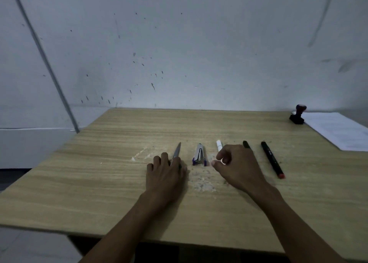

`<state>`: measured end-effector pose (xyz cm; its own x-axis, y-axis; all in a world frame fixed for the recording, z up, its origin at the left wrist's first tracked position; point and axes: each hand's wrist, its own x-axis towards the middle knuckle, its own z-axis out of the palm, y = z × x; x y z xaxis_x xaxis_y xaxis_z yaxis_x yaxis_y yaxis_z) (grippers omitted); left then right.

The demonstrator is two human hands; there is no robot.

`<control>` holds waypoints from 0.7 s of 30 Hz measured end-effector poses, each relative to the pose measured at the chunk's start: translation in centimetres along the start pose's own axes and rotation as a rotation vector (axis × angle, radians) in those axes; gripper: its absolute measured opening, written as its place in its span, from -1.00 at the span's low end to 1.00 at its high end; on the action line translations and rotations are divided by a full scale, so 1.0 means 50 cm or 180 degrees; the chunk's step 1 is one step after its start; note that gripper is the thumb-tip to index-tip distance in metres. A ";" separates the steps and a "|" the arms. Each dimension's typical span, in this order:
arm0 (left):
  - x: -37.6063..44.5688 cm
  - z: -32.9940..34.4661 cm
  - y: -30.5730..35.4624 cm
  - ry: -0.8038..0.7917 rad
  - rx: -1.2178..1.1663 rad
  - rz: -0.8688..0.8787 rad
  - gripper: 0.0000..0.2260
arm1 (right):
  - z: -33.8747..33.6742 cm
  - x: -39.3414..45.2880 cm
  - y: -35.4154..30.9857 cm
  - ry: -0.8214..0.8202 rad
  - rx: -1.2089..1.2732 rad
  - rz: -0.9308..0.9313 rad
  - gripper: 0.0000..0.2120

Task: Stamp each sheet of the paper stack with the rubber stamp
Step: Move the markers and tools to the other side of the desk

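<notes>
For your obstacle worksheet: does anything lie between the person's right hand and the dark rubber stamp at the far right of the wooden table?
Yes. Two black marker pens, one partly under the right hand and one red-tipped, lie across the way to the dark rubber stamp. Beyond them the wooden table is bare up to the stamp, beside the white paper stack.

A single wide-angle camera on the person's head looks forward and down across the wooden bench toward the speckled wall behind it, near enough that both forearms reach in from the bottom edge.
</notes>
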<state>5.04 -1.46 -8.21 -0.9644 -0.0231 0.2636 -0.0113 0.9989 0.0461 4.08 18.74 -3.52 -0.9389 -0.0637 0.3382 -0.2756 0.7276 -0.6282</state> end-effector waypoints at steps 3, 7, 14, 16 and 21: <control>-0.003 -0.005 0.006 -0.0005 0.0025 -0.0021 -0.62 | -0.003 -0.001 0.000 0.0014 0.0027 -0.0011 -0.85; -0.003 -0.010 0.010 -0.0068 0.0047 -0.0061 -0.60 | -0.008 -0.003 -0.002 0.0019 -0.0018 -0.0021 -0.86; -0.004 -0.012 0.012 -0.0159 -0.0022 -0.0056 -0.60 | -0.012 -0.005 -0.002 0.0004 -0.0117 -0.0022 -0.87; -0.003 -0.013 0.008 -0.0216 -0.0090 -0.0041 -0.58 | -0.015 -0.007 -0.004 0.0018 -0.0095 -0.0050 -0.87; 0.002 -0.032 -0.014 -0.0217 -0.0807 0.0096 -0.40 | -0.029 -0.006 -0.011 0.0042 -0.0056 -0.0049 -0.86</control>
<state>5.39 -2.24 -6.66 -0.9789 0.0179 0.2033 0.0760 0.9566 0.2815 4.81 19.34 -2.25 -0.9317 -0.0662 0.3571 -0.2864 0.7384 -0.6105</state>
